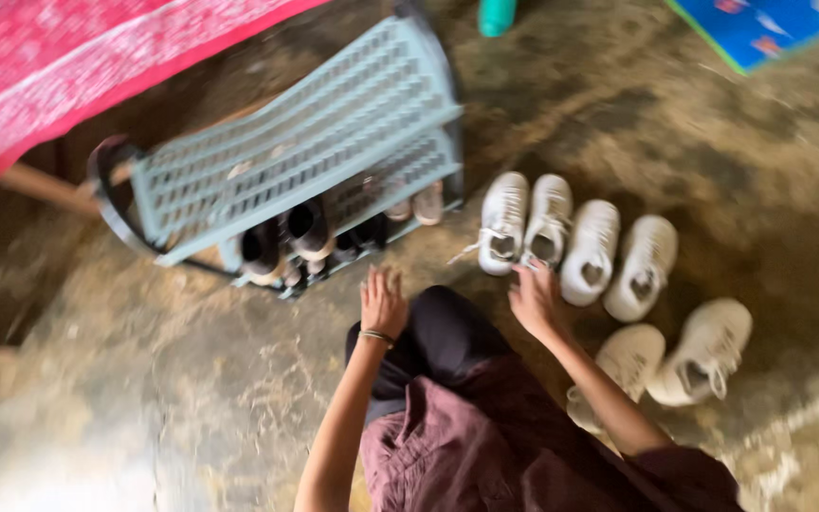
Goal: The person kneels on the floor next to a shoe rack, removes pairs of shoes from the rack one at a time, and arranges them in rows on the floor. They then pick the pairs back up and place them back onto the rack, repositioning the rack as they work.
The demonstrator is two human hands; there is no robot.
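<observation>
Rack: pale green slatted plastic shoe rack (296, 142) holds dark shoes (286, 242) on its lower shelf.
Right hand (535, 299): fingers touching white lace-up sneaker (547, 223); grip unclear.
Left hand (383, 301): open, near rack.

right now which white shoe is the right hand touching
The second shoe from the left in the back row of four. The right hand has its fingers at that shoe's heel; every other white shoe lies clear of both hands.
</observation>
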